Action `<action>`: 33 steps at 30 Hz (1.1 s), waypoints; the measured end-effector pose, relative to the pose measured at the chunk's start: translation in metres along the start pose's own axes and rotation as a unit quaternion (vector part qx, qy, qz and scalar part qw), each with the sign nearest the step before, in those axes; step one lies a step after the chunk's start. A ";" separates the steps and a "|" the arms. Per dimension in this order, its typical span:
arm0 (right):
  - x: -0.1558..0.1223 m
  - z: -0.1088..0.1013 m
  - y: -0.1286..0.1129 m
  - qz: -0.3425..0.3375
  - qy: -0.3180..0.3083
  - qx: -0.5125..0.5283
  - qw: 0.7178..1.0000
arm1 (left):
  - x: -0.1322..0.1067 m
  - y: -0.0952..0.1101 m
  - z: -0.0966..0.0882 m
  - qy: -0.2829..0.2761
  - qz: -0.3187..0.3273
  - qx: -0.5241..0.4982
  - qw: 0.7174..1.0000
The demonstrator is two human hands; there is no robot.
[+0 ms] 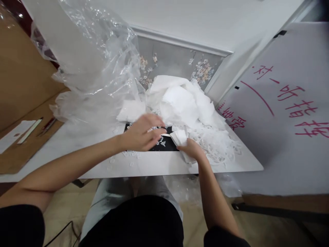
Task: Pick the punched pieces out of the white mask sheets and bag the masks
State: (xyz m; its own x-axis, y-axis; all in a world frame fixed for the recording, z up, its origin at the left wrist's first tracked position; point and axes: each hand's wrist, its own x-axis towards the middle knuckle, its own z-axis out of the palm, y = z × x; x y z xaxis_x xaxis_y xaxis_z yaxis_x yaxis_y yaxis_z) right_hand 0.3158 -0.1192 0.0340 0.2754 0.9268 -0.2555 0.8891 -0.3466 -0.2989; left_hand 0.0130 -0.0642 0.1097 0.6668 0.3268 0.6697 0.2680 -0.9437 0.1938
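Note:
My left hand point(144, 133) hovers over a black mat point(168, 144), slightly blurred. Its fingers are bent, and a gap shows between the upper fingers and the lower ones. Just by the fingertips, a thin pale strip point(166, 134) reaches toward the white stack; whether the hand touches it I cannot tell. In my right hand point(192, 149) is a small stack of white sheets point(179, 138), pinched at its right edge and tilted over the mat's right end. Small white cut-out pieces point(161, 141) lie on the mat, partly hidden by my left hand.
Behind the mat rises a heap of white sheets point(180, 103). Loose white strips point(218, 144) cover the table's right side. Clear plastic wrap point(102, 68) bulges at the left. Cardboard point(15, 157) at far left carries a paper and tools. A whiteboard point(282, 154) stands right.

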 end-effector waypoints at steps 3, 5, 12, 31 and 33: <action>-0.011 0.008 0.001 0.010 0.019 0.024 0.999 | -0.012 0.014 0.037 -0.102 -0.051 -0.118 0.986; -0.017 0.012 0.001 0.010 0.035 0.043 0.998 | -0.010 0.014 0.062 -0.110 -0.142 -0.185 0.966; -0.036 0.008 0.002 -0.107 0.090 0.095 0.986 | 0.032 0.001 0.108 -0.136 -0.362 -0.359 0.849; -0.058 0.024 -0.053 -0.468 0.099 -0.177 0.860 | -0.079 0.026 0.043 -0.172 -0.328 -0.230 0.900; -0.057 0.020 -0.037 -0.420 0.087 -0.153 0.890 | -0.085 0.027 0.048 -0.150 -0.348 -0.224 0.898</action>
State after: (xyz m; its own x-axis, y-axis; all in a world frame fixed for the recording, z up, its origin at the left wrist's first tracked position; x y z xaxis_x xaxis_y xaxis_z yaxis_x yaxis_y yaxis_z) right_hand 0.2603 -0.1623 0.0411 -0.5054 0.8577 0.0947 0.8584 0.5109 -0.0462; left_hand -0.0032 -0.1146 0.0237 0.6212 0.7810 0.0644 0.4311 -0.4092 0.8042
